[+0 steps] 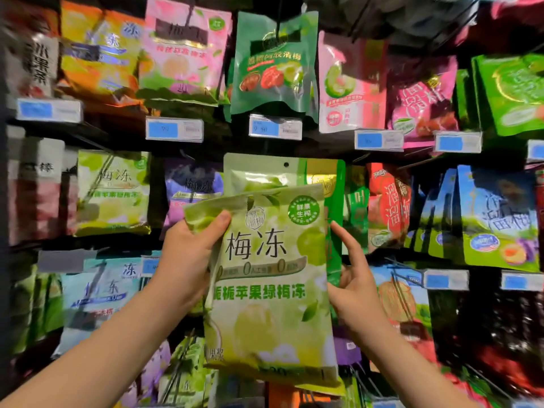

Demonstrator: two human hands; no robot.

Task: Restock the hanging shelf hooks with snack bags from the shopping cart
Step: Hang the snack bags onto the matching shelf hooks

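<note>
Two pale-green snack bags, overlapped.
Front bag point(270, 278) upright, top-left corner crumpled; rear bag point(259, 172) just behind, hang hole showing above.

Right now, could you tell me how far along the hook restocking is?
Done: neighbouring bags already hang, such as the dark green bag above. In hand: the left hand grips the top corner of a pale green snack bag, the right hand holds its right edge; it is not yet hooked. A matching bag sits behind it. Left: hanging this one; the cart is out of view, so I cannot tell the remainder.
</note>
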